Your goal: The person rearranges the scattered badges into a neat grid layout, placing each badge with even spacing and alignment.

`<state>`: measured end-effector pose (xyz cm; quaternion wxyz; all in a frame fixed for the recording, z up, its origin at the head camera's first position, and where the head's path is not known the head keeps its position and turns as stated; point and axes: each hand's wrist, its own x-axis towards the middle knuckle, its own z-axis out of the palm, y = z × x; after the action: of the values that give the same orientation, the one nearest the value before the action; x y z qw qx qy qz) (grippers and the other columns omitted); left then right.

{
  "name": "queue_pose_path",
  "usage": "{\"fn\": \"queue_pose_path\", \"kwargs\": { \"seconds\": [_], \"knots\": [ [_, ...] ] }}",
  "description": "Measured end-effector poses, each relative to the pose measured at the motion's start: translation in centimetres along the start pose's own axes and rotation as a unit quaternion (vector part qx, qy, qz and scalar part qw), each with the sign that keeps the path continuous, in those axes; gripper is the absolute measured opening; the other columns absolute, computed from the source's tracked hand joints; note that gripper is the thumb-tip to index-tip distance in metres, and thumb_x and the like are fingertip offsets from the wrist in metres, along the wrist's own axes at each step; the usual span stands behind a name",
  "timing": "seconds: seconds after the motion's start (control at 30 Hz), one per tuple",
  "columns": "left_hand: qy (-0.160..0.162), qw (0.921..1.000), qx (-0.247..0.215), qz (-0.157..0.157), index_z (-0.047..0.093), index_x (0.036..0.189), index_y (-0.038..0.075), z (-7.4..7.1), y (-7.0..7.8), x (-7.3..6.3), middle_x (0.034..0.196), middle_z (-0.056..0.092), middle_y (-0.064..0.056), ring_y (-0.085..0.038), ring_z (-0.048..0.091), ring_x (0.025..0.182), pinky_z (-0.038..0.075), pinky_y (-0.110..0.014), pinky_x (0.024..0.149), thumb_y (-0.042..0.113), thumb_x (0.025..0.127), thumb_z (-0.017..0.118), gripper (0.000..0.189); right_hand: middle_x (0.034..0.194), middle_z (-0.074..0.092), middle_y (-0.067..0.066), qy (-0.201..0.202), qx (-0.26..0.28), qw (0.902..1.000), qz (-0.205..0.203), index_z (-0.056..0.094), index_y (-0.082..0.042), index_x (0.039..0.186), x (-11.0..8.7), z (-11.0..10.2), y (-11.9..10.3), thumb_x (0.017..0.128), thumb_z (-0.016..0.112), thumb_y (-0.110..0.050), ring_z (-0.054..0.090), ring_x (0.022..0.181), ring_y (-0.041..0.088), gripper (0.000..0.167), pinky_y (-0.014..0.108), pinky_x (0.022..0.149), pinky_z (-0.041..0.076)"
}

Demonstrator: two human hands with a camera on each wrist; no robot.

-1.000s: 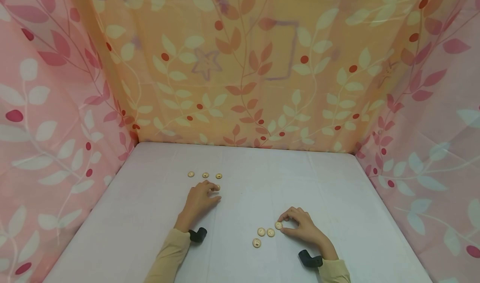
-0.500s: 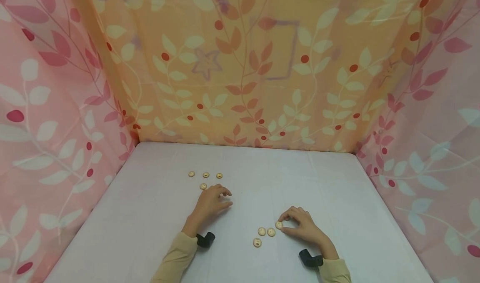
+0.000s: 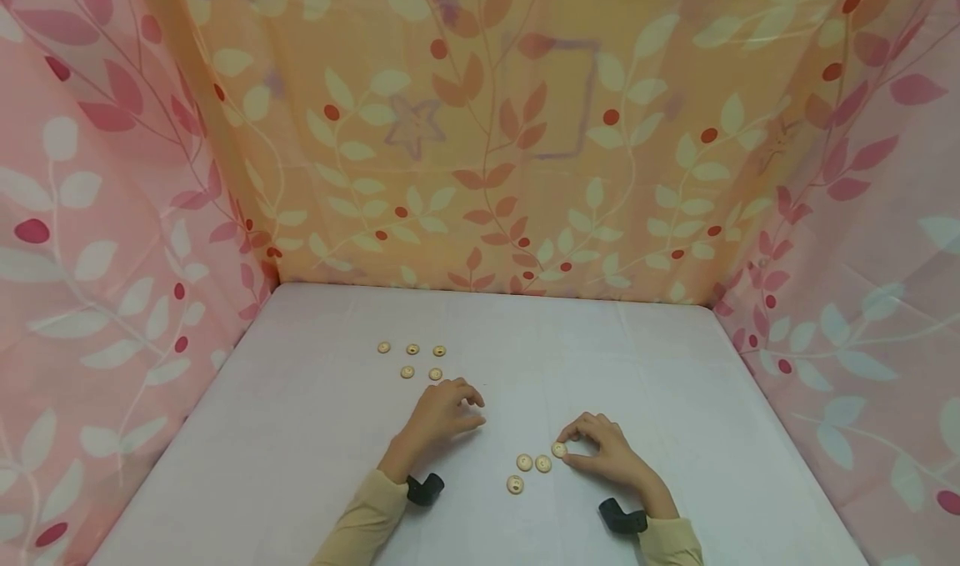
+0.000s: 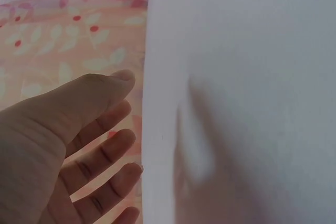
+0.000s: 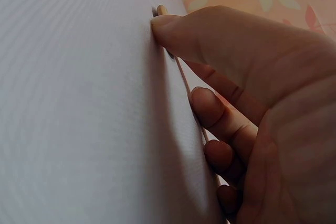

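My left hand (image 3: 441, 412) is over the middle of the white table with relaxed fingers and holds nothing; in the left wrist view its thumb (image 4: 105, 90) and fingers stand apart. Just behind it lies a round pale-gold disc (image 3: 435, 374), with another disc (image 3: 407, 373) to its left. Farther back, a row holds a left disc (image 3: 384, 348), a middle disc (image 3: 412, 349) and a right disc (image 3: 439, 351). My right hand (image 3: 603, 453) pinches a disc (image 3: 559, 449) between thumb and fingertip at the table surface. The discs bear dark marks too small to read.
Left of my right hand lie three more discs: a near one (image 3: 515, 484), a left one (image 3: 524, 463) and a right one (image 3: 543, 463). Black camera mounts sit on my left wrist (image 3: 426, 489) and right wrist (image 3: 622, 517). Flowered cloth (image 3: 480, 132) surrounds the table (image 3: 637, 358).
My left hand has drawn away to the right and nearer to me from the second row, uncovering both discs there. My right hand and its disc stay in place.
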<state>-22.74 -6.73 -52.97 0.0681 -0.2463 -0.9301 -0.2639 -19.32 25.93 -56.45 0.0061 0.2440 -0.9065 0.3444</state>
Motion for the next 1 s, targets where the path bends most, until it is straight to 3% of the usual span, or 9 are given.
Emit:
{"fn": "queue_pose_path", "kwargs": {
  "seconds": [0.23,0.6,0.8,1.0],
  "knots": [
    [-0.026,0.9992,0.019,0.023,0.069,0.089,0.025,0.9,0.8,-0.1,0.084,0.061,0.012,-0.004,0.05,0.073,0.037,-0.024,0.066,0.04,0.075,0.073,0.02,0.089,0.053,-0.019,0.0,0.002,1.0,0.007,0.061,-0.037,0.094,0.1,0.0,-0.1,0.074,0.074,-0.039,0.041,0.085,0.005,0.024,0.031,0.075,0.025],
    [-0.078,0.9936,-0.016,0.08,0.07,0.089,0.027,1.5,2.4,-0.5,0.084,0.061,0.016,-0.002,0.051,0.073,0.037,-0.022,0.07,0.039,0.075,0.073,0.019,0.09,0.053,-0.018,0.001,0.003,1.0,-0.001,0.061,-0.035,0.094,0.0,0.1,-0.1,0.075,0.074,-0.037,0.04,0.084,0.004,0.023,0.032,0.075,0.024],
    [-0.106,0.9902,-0.03,0.086,0.069,0.089,0.028,1.7,3.2,-0.8,0.084,0.06,0.017,-0.002,0.053,0.078,0.037,-0.026,0.077,0.043,0.075,0.073,0.021,0.091,0.053,-0.019,0.002,-0.002,1.0,-0.001,0.061,-0.036,0.094,-0.1,0.1,-0.1,0.075,0.074,-0.037,0.04,0.085,0.003,0.023,0.032,0.075,0.025],
    [-0.118,0.9875,-0.032,0.099,0.069,0.087,0.03,1.9,4.1,-1.0,0.082,0.059,0.018,0.0,0.051,0.076,0.035,-0.024,0.074,0.045,0.072,0.074,0.022,0.091,0.053,-0.018,0.001,0.002,1.0,0.0,0.061,-0.036,0.095,0.0,0.1,0.0,0.075,0.074,-0.038,0.04,0.085,0.004,0.023,0.032,0.076,0.025]
  ]
}}
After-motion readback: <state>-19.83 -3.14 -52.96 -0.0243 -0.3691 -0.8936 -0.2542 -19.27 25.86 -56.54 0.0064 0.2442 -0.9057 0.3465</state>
